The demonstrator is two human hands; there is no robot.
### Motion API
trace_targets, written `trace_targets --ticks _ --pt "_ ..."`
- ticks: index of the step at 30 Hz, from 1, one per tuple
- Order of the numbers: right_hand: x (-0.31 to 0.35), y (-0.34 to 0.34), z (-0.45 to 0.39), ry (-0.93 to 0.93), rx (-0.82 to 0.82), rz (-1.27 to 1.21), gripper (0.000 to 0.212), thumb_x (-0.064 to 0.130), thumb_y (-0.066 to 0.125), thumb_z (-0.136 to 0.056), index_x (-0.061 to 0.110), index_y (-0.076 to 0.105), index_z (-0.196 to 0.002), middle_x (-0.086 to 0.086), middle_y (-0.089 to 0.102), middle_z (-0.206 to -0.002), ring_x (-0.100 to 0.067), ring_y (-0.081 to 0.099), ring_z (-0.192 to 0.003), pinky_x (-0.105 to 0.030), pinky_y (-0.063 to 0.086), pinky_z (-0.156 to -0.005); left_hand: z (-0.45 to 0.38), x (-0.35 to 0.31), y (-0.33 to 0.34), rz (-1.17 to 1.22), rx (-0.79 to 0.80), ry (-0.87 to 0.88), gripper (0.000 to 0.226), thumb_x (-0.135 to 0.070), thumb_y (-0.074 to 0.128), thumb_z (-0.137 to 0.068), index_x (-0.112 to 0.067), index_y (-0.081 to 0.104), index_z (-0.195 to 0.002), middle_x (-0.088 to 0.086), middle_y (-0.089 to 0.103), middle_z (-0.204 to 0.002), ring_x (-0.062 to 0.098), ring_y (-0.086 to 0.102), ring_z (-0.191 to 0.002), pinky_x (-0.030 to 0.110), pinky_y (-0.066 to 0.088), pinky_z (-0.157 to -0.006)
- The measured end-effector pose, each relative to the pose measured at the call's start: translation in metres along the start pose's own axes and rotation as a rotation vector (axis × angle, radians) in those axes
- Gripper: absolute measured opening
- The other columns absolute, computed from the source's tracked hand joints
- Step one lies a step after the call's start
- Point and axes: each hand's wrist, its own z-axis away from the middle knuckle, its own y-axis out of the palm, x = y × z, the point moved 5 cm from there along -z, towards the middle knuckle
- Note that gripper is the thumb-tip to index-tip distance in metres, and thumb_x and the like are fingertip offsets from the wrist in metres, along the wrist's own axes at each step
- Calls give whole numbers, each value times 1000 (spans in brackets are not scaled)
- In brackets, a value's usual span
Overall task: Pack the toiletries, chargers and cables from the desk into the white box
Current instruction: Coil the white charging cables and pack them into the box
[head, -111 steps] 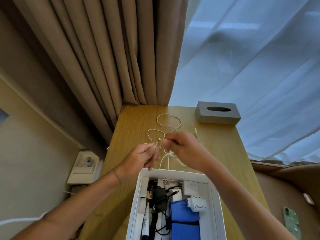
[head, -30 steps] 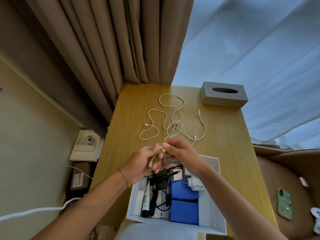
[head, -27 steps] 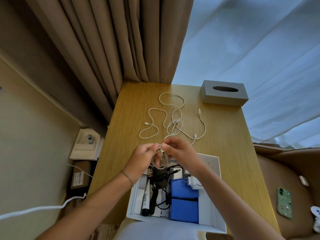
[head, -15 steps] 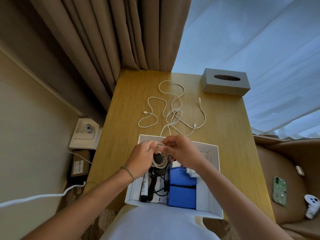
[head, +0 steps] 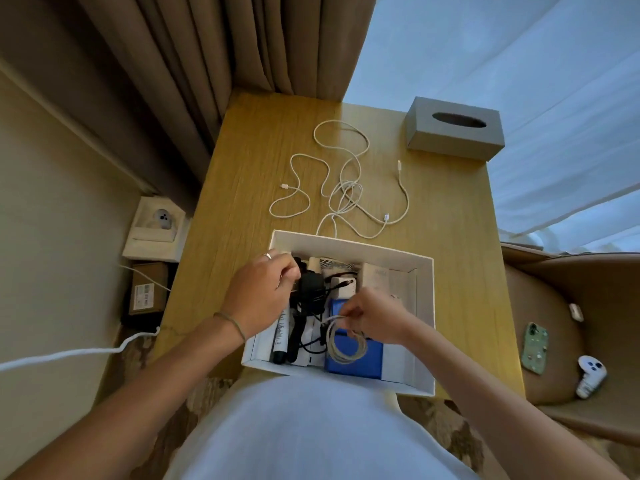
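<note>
1. Coiled white cable hangs from right hand, fingers pinched on top of the loop, low over blue case in the near half of white box.
2. Left hand sits at the box's left side, fingers curled among the black charger and cords; can't tell if it actually grips one.
3. Loose white cables lie tangled on desk just beyond the box's far wall, one strand touching it; not packed yet.
4. Doing the step well, my read: lower the coil flat onto the blue case, let go only once it rests so the loops don't spring open, keep the left hand holding black cords aside.
5. Grey tissue box sits far-right of the box, well apart.
</note>
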Motion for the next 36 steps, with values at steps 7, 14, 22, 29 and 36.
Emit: trace_targets --ticks 7,14,22,29,36 --pt "-23 18 11 50 25 307 10 27 61 -95 21 68 -94 0 67 -80 -23 61 -75 -33 49 -65 1 -2 5 -75 -22 5 19 -16 54 -96 -21 64 -80 -13 53 -78 7 47 -68 21 29 -49" --pt "-19 35 29 -78 -33 558 11 20 53 -99 13 53 -106 -6 66 -90 -28 62 -75 -38 52 -63 -1 -4 8 -76 -19 56 19 -16 53 -96 -21 63 -81 -9 55 -84 13 52 -76 33 47 -56" --pt "-4 4 40 -201 -301 363 23 28 55 -97 22 72 -112 5 66 -111 -17 57 -104 -32 53 -76 -31 -15 7 -70 -30 99 17 -18 54 -95 -22 61 -80 -9 55 -83 12 51 -75 31 44 -57" --pt "3 -103 12 -75 -722 -129 17 20 60 -98 21 76 -104 11 73 -98 0 61 -74 -23 54 -71 -106 -21 3 -141 -19 -25 23 -20 47 -96 -21 61 -78 -6 60 -78 14 56 -68 30 47 -54" --pt "-8 -134 -35 42 -653 -196 21 20 57 -97 23 77 -105 9 77 -103 -9 68 -79 -36 58 -78 -167 -3 43 -338 236 -291 46 -45 48 -95 -19 48 -58 -2 48 -54 18 45 -48 27 36 -49"
